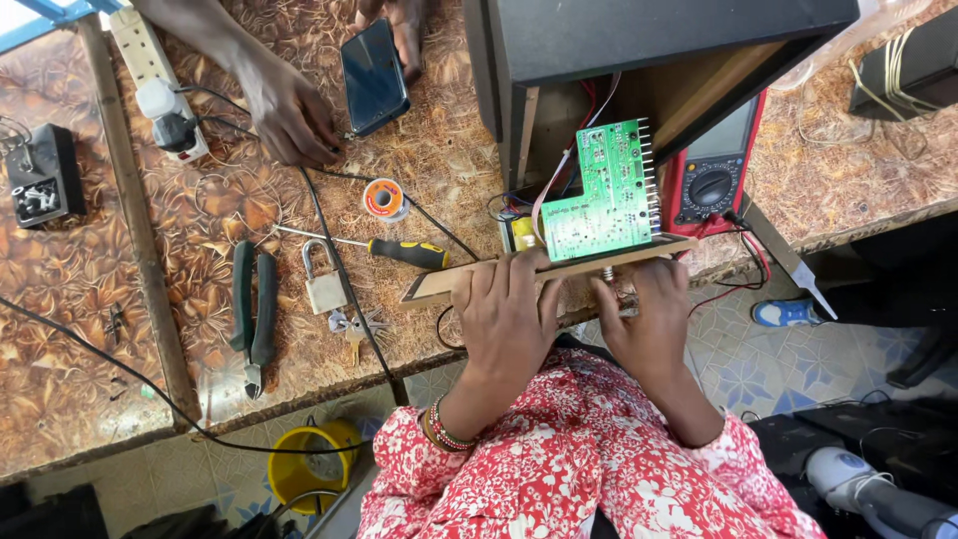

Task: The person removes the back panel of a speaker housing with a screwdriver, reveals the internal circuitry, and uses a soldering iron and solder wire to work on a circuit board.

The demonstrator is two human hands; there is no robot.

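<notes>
At the table's (299, 150) front edge, the left hand (504, 314) and right hand (649, 319) both grip a wooden panel (439, 282), steadying the green circuit board (607, 195) mounted upright on it, solder side showing. Pliers (254, 314), a padlock (324, 284) and a screwdriver (399, 250) lie to the left.

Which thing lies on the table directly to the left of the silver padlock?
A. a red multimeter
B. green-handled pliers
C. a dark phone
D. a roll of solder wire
B: the green-handled pliers lie just left of the silver padlock on the table; the red multimeter is far right, and the roll of solder wire and dark phone lie higher up.
</notes>
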